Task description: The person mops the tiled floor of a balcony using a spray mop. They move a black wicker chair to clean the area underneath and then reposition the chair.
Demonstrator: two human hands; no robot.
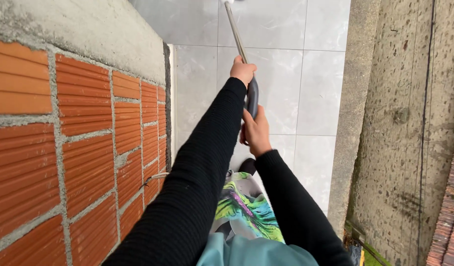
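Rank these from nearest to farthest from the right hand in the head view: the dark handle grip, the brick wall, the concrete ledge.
1. Dark handle grip: held in the right hand, just below the left hand.
2. Concrete ledge: off to the right, across the tiles.
3. Brick wall: off to the left, slightly farther.

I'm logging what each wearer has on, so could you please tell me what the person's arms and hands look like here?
Both arms are covered to the wrist by long black sleeves of a ribbed knit. The left hand and right hand are bare: no gloves, and no rings or watch show from this angle.
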